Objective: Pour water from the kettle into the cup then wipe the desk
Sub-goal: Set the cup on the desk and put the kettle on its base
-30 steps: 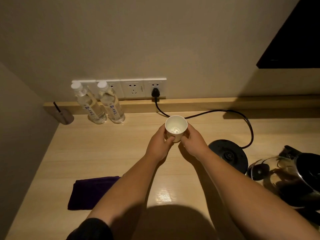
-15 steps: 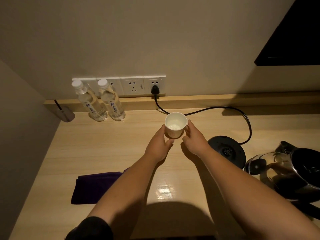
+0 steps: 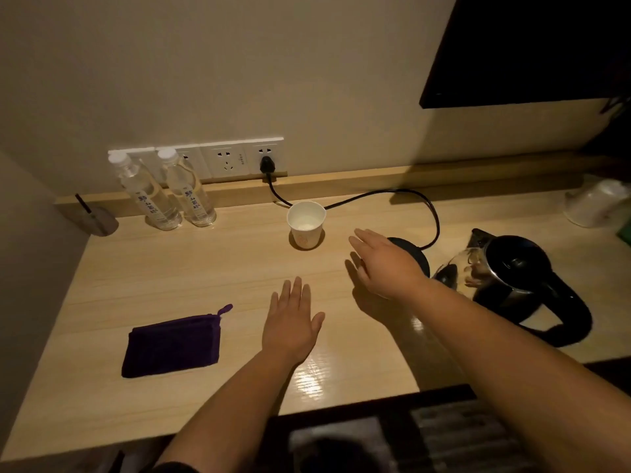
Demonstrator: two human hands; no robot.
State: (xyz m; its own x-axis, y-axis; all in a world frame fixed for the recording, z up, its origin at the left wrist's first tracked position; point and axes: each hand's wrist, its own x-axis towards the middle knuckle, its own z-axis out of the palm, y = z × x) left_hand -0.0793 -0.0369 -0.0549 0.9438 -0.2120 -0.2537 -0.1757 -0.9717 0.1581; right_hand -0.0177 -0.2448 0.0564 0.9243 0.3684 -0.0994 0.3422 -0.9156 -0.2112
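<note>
A white paper cup [image 3: 306, 224] stands upright on the wooden desk [image 3: 170, 274], near the back, with a pale bottom showing inside. My left hand [image 3: 292, 322] hovers flat over the desk's middle, fingers apart, empty. My right hand [image 3: 386, 264] is open too, to the right of the cup and over the black kettle base [image 3: 415, 254]. The glass kettle [image 3: 512, 278] with its black handle stands off its base at the right. A folded purple cloth [image 3: 172, 346] lies at the front left.
Two water bottles [image 3: 167, 196] stand at the back left below a wall socket strip [image 3: 235, 158]. The base's black cord [image 3: 392, 196] loops behind the cup. A clear upturned glass [image 3: 594, 206] sits far right. A dark screen [image 3: 526, 49] hangs upper right.
Both hands let go of the cup, which now stands on the desk. The left hand drew back toward me; the right hand moved right toward the kettle base.
</note>
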